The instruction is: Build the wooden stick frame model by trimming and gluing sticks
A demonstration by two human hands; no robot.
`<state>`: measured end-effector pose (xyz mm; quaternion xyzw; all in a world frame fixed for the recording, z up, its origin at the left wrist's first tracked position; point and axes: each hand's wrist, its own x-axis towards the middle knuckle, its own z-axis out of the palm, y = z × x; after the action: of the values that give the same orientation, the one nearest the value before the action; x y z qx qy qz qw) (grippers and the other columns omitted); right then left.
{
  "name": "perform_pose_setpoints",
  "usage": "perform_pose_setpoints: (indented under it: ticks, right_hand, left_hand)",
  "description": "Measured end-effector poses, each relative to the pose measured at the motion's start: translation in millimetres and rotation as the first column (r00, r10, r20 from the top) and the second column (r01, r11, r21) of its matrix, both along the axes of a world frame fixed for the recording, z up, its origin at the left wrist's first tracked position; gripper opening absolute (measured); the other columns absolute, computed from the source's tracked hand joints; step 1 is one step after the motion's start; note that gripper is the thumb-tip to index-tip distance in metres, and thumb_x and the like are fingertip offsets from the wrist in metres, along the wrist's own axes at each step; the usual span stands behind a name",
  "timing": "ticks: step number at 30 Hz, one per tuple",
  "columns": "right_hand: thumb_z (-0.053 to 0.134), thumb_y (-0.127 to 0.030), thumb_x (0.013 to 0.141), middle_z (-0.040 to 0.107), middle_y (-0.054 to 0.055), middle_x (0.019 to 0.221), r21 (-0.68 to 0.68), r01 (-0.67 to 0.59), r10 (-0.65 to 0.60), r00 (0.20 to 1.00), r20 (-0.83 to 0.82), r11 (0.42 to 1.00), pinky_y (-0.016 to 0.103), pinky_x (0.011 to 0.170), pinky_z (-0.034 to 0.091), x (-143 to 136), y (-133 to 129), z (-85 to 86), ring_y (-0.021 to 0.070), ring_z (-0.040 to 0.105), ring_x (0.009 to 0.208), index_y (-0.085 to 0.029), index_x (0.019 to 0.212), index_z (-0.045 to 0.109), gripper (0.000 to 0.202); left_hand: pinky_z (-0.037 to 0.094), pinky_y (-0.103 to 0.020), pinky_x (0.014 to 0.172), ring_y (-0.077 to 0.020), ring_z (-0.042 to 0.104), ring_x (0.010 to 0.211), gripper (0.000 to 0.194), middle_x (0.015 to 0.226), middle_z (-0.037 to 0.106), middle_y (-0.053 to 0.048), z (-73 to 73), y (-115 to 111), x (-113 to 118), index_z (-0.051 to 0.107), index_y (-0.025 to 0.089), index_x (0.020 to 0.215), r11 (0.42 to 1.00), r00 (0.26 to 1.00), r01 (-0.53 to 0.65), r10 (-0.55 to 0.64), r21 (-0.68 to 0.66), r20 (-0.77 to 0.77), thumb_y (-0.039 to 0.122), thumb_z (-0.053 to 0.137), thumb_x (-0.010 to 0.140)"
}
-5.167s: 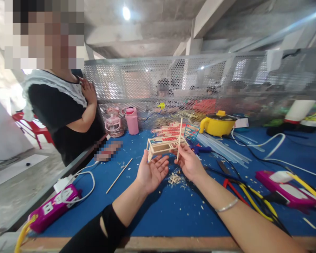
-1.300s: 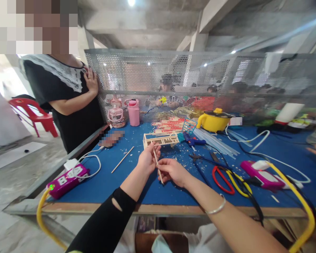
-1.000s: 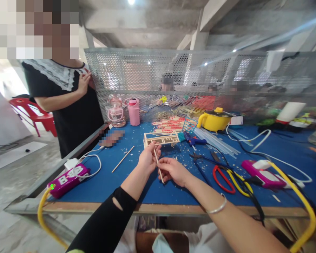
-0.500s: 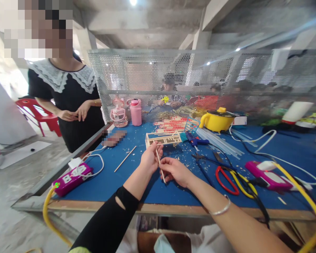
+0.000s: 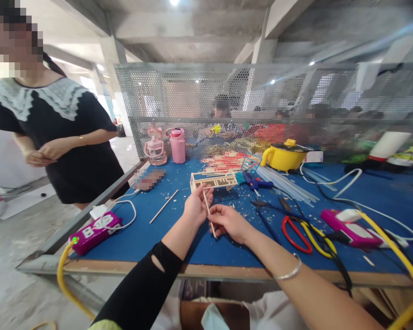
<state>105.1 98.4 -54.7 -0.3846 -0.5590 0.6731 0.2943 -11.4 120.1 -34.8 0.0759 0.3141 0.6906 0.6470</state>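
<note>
My left hand [image 5: 196, 205] is closed around the near side of a small openwork frame of thin wooden sticks [image 5: 220, 180], which is held just above the blue tabletop. A loose wooden stick [image 5: 207, 201] slants down from the left fingertips. Its lower part is pinched between the thumb and fingers of my right hand [image 5: 229, 223]. The palm side of the left grip is partly hidden. Another single stick [image 5: 164, 206] lies on the table left of my hands. A blue glue gun [image 5: 256, 182] rests beyond them to the right.
Pliers [image 5: 261, 206] with red and yellow handles lie at the right. Purple power strips [image 5: 96, 233] with cables sit on both sides. Behind are red-tipped sticks [image 5: 223, 161], clear glue sticks [image 5: 289, 185], a yellow pot [image 5: 285, 156] and a pink bottle [image 5: 178, 145]. A person [image 5: 62, 133] stands at left.
The standing person has shifted to the left and turned. My hands, the frame and the stick have hardly moved.
</note>
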Motion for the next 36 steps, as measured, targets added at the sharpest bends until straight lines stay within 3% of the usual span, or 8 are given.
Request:
perform_pose_setpoints:
  ticks: [14,20,25,32,36]
  right_hand:
    - [0.072,-0.036,0.065,0.057,-0.006,0.055,-0.009,-0.001,0.001,1.0,0.004,1.0,0.019,0.042,0.046,-0.1,-0.6,0.8,0.009,0.058,0.047,-0.018,0.079,0.05,0.032]
    - [0.072,-0.034,0.066,0.057,-0.006,0.054,-0.015,-0.003,0.003,1.0,0.008,1.0,0.019,0.042,0.046,0.1,0.2,-0.4,0.0089,0.058,0.047,-0.018,0.08,0.049,0.031]
    - [0.074,-0.036,0.064,0.057,-0.007,0.054,-0.02,-0.009,0.009,1.0,-0.001,1.0,0.019,0.042,0.047,-0.3,1.7,-2.6,0.0086,0.057,0.046,-0.018,0.079,0.049,0.034]
    - [0.074,-0.036,0.063,0.057,-0.006,0.054,-0.026,-0.018,0.018,1.0,-0.008,1.0,0.019,0.043,0.047,-0.6,2.4,-3.6,0.0088,0.058,0.047,-0.018,0.08,0.049,0.034]
    - [0.074,-0.036,0.063,0.057,-0.006,0.054,-0.023,-0.017,0.017,1.0,-0.01,1.0,0.019,0.043,0.046,-0.5,2.8,-3.9,0.0091,0.058,0.047,-0.018,0.08,0.049,0.034]
  left_hand:
    - [0.053,-0.02,0.053,-0.0149,0.069,0.066,0.017,0.083,0.069,-0.01,-4.7,-0.2,-3.1,0.061,0.011,0.087,0.999,0.999,0.012,-0.013,0.032,0.051,0.012,0.045,0.081]
    - [0.053,-0.021,0.055,-0.0157,0.069,0.067,0.026,0.083,0.069,-0.011,-4.8,-1.0,-3.7,0.062,0.01,0.087,0.999,0.998,0.015,-0.016,0.03,0.058,0.028,0.042,0.089]
    - [0.054,-0.022,0.056,-0.0159,0.069,0.068,0.027,0.081,0.07,-0.011,-5.1,-1.2,-3.8,0.062,0.011,0.086,0.999,0.998,0.014,-0.016,0.033,0.053,0.03,0.043,0.089]
    - [0.052,-0.018,0.052,-0.0129,0.068,0.064,0.013,0.079,0.069,-0.008,-3.8,-0.4,-1.5,0.062,0.011,0.084,0.999,1.0,0.006,-0.007,0.032,0.03,0.012,0.049,0.08]
    - [0.051,-0.017,0.051,-0.0124,0.068,0.063,0.011,0.078,0.069,-0.008,-2.8,-0.3,-0.7,0.061,0.011,0.084,1.0,1.0,0.01,-0.011,0.021,0.023,0.011,0.05,0.081]
